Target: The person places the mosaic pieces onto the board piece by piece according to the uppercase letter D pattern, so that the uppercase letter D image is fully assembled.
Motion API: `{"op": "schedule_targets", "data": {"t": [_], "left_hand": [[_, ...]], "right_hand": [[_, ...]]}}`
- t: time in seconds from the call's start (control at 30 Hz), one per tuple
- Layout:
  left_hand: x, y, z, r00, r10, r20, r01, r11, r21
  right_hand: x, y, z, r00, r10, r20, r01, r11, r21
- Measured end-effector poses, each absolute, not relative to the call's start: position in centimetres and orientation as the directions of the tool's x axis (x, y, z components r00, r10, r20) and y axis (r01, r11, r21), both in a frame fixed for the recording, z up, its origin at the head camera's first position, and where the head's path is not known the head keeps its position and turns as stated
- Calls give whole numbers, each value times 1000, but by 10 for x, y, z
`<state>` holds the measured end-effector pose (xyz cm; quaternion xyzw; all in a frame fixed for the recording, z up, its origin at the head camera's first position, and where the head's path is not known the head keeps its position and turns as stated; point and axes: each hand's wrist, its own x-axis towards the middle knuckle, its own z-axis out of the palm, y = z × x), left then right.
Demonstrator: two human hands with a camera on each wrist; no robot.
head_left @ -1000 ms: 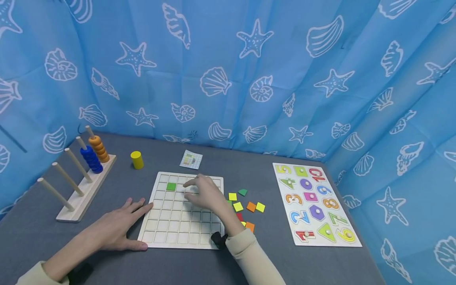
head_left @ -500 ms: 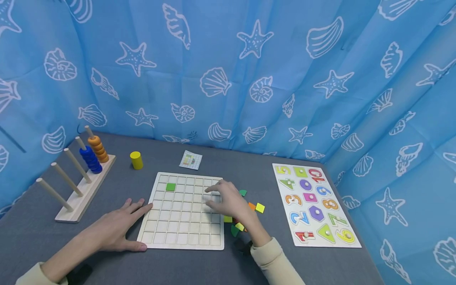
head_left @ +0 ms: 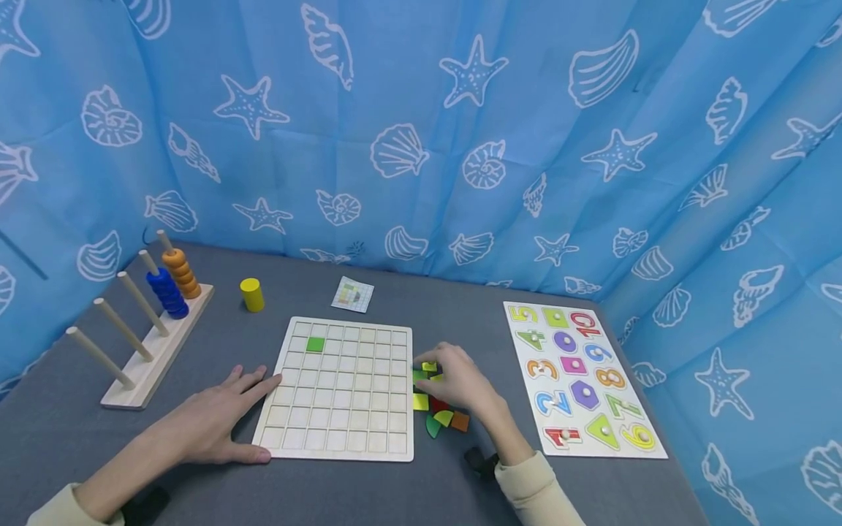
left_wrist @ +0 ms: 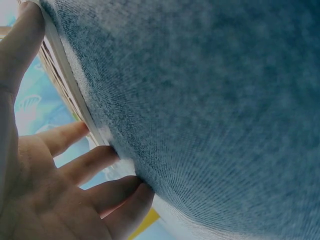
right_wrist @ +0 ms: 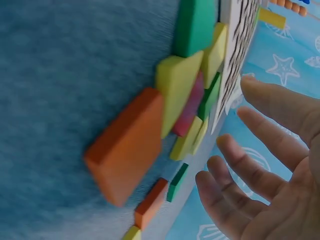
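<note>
A pale wooden grid board [head_left: 344,400] lies flat on the grey table, with one green square tile [head_left: 316,344] set in a cell near its upper left. My left hand [head_left: 213,424] rests beside the board, thumb and index fingertip touching its left edge. Just past the board's right edge, my right hand [head_left: 460,376] hovers over a loose pile of coloured tiles. Its fingers are apart and hold nothing in the right wrist view. Among the pile are an orange tile [right_wrist: 127,147], a yellow tile [right_wrist: 176,87], a red tile [right_wrist: 189,107] and a green piece [right_wrist: 195,27].
A small printed pattern card [head_left: 353,294] lies behind the board. To the left stand a yellow cylinder [head_left: 252,295] and a peg stand [head_left: 167,343] with blue and orange rings. A number puzzle board [head_left: 582,380] lies at right. A blue curtain [head_left: 421,131] hangs behind the table.
My right hand has moved from above the board, near the green tile, rightward to the loose tiles. The left hand has stayed at the board's edge.
</note>
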<state>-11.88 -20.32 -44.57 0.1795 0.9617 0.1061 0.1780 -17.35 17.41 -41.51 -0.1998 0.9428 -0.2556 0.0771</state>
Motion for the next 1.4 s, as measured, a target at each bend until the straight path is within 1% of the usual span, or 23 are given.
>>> {"op": "schedule_targets", "data": {"t": [0.3, 0.53, 0.83, 1.4], "left_hand": [[-118, -203, -445, -871, 380, -310, 302, 914, 272], [-119, -202, -444, -872, 367, -324, 287, 920, 268], [-119, -202, -444, -871, 370, -323, 290, 918, 271], [-119, -203, -444, -869, 378, -320, 295, 914, 280]], "right_hand": [[-170, 173, -426, -892, -452, -27, -379, 779, -499], [-170, 171, -428, -903, -430, -24, -367, 798, -478], [-170, 170, -429, -912, -409, -31, -340, 796, -501], [-172, 169, -429, -911, -411, -25, -355, 814, -460]]}}
